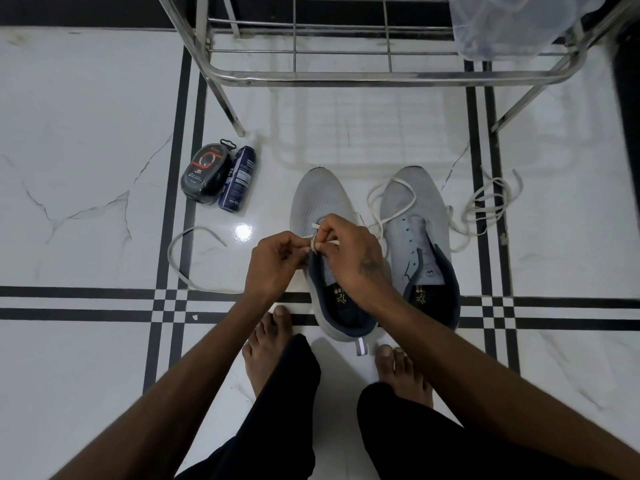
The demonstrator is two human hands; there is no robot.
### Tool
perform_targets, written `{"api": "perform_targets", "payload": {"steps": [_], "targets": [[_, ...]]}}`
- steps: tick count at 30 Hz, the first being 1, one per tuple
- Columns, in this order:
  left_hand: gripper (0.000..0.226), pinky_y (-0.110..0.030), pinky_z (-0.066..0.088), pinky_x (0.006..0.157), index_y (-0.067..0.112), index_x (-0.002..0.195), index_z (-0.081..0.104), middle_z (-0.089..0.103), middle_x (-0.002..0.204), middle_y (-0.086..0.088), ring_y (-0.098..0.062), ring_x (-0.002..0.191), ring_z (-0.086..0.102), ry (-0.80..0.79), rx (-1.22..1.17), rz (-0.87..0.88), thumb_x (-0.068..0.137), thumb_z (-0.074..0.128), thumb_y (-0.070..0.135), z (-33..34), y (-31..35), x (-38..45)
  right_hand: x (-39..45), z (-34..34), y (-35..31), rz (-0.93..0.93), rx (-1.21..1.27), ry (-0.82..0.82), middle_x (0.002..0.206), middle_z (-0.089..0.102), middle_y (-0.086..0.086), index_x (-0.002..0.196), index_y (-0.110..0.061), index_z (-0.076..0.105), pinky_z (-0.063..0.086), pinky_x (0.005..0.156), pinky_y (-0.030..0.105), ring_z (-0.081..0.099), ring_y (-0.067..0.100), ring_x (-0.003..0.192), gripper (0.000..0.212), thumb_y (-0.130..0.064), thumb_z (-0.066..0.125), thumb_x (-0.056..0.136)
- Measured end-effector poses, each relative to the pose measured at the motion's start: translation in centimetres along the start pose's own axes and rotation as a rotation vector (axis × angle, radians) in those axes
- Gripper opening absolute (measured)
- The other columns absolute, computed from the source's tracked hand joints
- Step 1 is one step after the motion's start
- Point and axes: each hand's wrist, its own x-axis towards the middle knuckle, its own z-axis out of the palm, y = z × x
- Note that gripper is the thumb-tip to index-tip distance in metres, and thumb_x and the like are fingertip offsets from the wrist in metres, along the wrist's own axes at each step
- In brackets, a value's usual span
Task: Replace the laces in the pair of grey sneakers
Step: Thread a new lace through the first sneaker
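Item, relacing early: my left hand (273, 263) and right hand (349, 252) both pinch the white lace (194, 284) at the left sneaker's (322, 202) lower eyelets, upper eyelets apparently unthreaded; right sneaker (412, 209) unlaced, loose laces (485, 206) beside it.

Two grey sneakers (323, 202) stand side by side just in front of one metal rack (346, 64). Left of the rack's near leg lie one spray bottle (238, 180) and one polish case (206, 176). Three loose laces (491, 206) are visible.
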Motion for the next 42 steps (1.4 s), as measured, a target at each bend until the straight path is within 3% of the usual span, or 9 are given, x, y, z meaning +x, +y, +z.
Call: {"api": "perform_targets", "payload": {"steps": [7, 14, 19, 22, 25, 31, 34, 38, 42], "targets": [[0.008, -0.009, 0.047, 0.067, 0.025, 0.089, 0.067, 0.069, 0.078, 0.013, 0.001, 0.072, 0.063, 0.095, 0.178, 0.039, 0.093, 0.063, 0.019, 1.3, 0.1, 0.2, -0.6, 0.0, 0.6, -0.001, 0.056, -0.054, 0.100, 0.073, -0.006, 0.106, -0.022, 0.066, 0.055, 0.087, 0.038, 0.067, 0.013, 0.097, 0.021, -0.007, 0.054, 0.097], [0.012, -0.020, 0.054, 0.080, 0.017, 0.103, 0.073, 0.074, 0.092, 0.008, -0.007, 0.086, 0.068, 0.065, 0.051, 0.068, 0.092, 0.068, 0.018, 1.4, -0.2, -0.1, -0.5, 0.6, 0.6, 0.054, 0.051, 0.020, 0.092, 0.068, -0.007, 0.094, -0.026, 0.051, 0.057, 0.076, 0.037, 0.065, 0.010, 0.087, 0.027, 0.001, 0.057, 0.092], [0.008, -0.017, 0.052, 0.076, 0.019, 0.090, 0.065, 0.071, 0.087, 0.008, -0.008, 0.083, 0.067, 0.104, 0.044, 0.112, 0.096, 0.063, 0.015, 1.8, 0.2, 0.1, -1.4, -0.1, 0.9, -0.086, -0.020, 0.071, 0.117, 0.064, -0.007, 0.112, -0.027, 0.058, 0.052, 0.093, 0.032, 0.058, 0.013, 0.111, 0.028, -0.010, 0.063, 0.091], [0.011, -0.031, 0.057, 0.082, 0.015, 0.094, 0.052, 0.072, 0.102, -0.003, -0.022, 0.092, 0.069, 0.091, -0.197, 0.017, 0.104, 0.047, 0.016, 1.9, 1.0, 0.3, -2.3, -0.5, 2.0, -0.152, -0.345, 0.242, 0.138, 0.041, -0.001, 0.131, -0.030, 0.046, 0.043, 0.101, 0.038, 0.041, 0.021, 0.126, 0.058, -0.018, 0.073, 0.081], [0.013, -0.030, 0.059, 0.082, 0.014, 0.098, 0.044, 0.075, 0.101, -0.012, -0.025, 0.093, 0.073, 0.110, -0.478, -0.115, 0.108, 0.037, 0.019, 1.6, 2.1, 0.1, -2.8, -0.4, 3.6, -0.033, -0.175, 0.212, 0.120, 0.046, 0.000, 0.120, -0.021, 0.047, 0.050, 0.092, 0.042, 0.048, 0.020, 0.110, 0.045, -0.013, 0.071, 0.083], [0.005, -0.028, 0.055, 0.058, 0.013, 0.104, 0.045, 0.052, 0.062, 0.003, -0.009, 0.054, 0.053, 0.572, -0.769, -0.312, 0.102, 0.040, 0.012, -2.7, 3.9, 0.6, -2.2, -0.2, 4.4, 0.060, -0.065, 0.208, 0.103, 0.050, -0.002, 0.101, -0.021, 0.045, 0.050, 0.083, 0.044, 0.052, 0.019, 0.098, 0.037, -0.001, 0.069, 0.081], [0.012, -0.032, 0.051, 0.057, 0.019, 0.110, 0.049, 0.056, 0.077, 0.002, -0.015, 0.067, 0.054, 0.726, -0.219, -0.259, 0.101, 0.042, 0.024, -6.6, 3.0, -0.9, -2.1, -0.5, 4.6, 0.067, -0.083, 0.167, 0.107, 0.049, 0.000, 0.105, -0.020, 0.049, 0.050, 0.085, 0.042, 0.053, 0.022, 0.101, 0.033, -0.006, 0.068, 0.083], [0.044, -0.045, 0.046, 0.093, 0.012, 0.131, 0.052, 0.055, 0.129, -0.012, -0.030, 0.113, 0.053, 0.459, 0.822, 0.156, 0.089, 0.061, 0.016, -6.7, 2.2, -2.9, -1.6, -1.3, 4.0, 0.130, -0.126, 0.071, 0.108, 0.045, -0.006, 0.109, -0.026, 0.049, 0.048, 0.079, 0.035, 0.052, 0.017, 0.095, 0.035, -0.051, 0.059, 0.087], [0.030, -0.037, 0.050, 0.088, 0.017, 0.122, 0.065, 0.067, 0.118, -0.004, -0.025, 0.107, 0.059, 0.112, 0.765, 0.348, 0.094, 0.063, 0.026, -1.8, 3.5, -1.9, -0.8, -1.9, 3.6, 0.131, -0.141, 0.015, 0.108, 0.047, -0.008, 0.113, -0.030, 0.052, 0.048, 0.082, 0.036, 0.055, 0.017, 0.096, 0.036, -0.058, 0.051, 0.091]]}}
